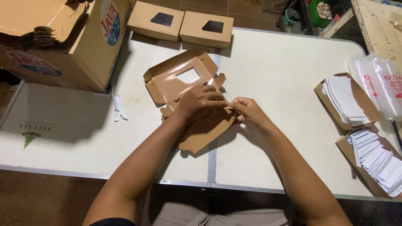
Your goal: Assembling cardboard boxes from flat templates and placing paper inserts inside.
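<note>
Currently your left hand (200, 102) presses down and grips the half-folded brown window box (188, 104) lying mid-table (272, 67), steadying it while your right hand (248, 113) pinches a side flap (228, 109) closed between fingertips beside it.

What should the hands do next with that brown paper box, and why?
Probably press the corner tab into place. Both the left hand and the right hand pinch one corner of the half-folded brown box, whose window lid lies open and flat. Two finished boxes at the table's far edge already stand closed with upright walls.
</note>
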